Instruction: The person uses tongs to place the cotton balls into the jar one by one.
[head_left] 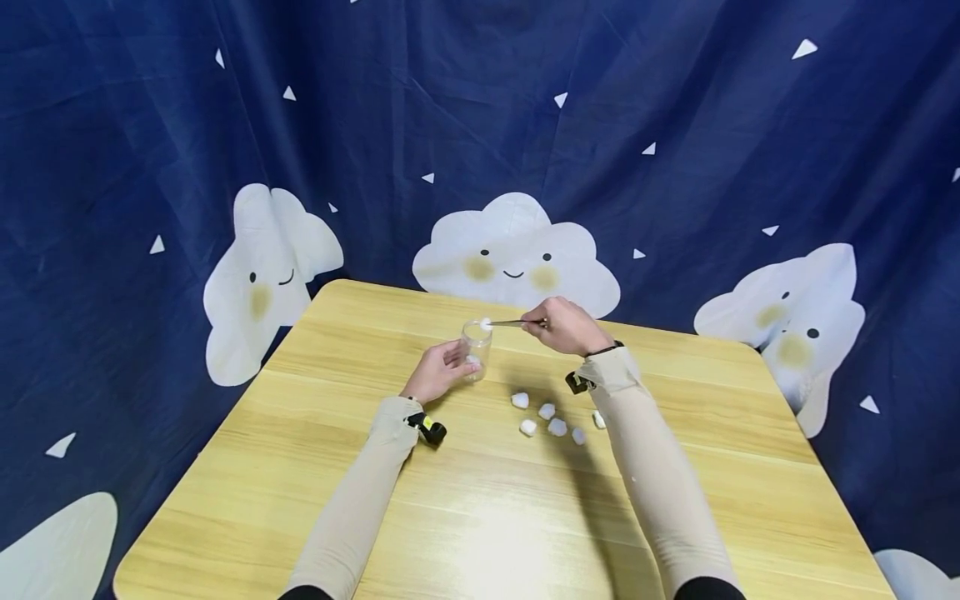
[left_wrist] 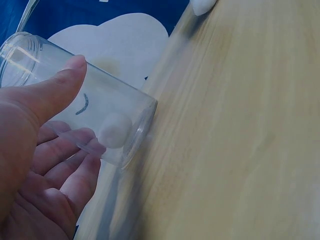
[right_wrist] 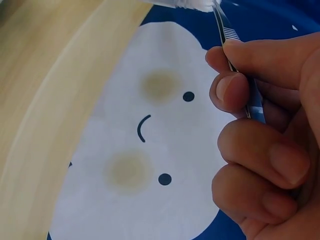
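A jar [head_left: 476, 348] stands on the table [head_left: 480, 517], held from the left by the left hand [head_left: 438, 372]. The right hand [head_left: 566, 327], to the jar's right, holds tweezers [head_left: 516, 322] with a cotton ball [head_left: 486, 323] over the jar's mouth. Loose cotton balls [head_left: 553, 419] lie on the table nearer the person, right of the jar; one ball [left_wrist: 115, 131] lies in the jar.

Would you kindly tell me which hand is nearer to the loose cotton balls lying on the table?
Right. The right hand hovers just behind the cotton balls, holding tweezers; the left hand grips the jar, farther left.

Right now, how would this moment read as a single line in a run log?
left hand grips clear jar | right hand pinches tweezers | cotton ball at jar mouth | one ball inside | loose cotton balls on table
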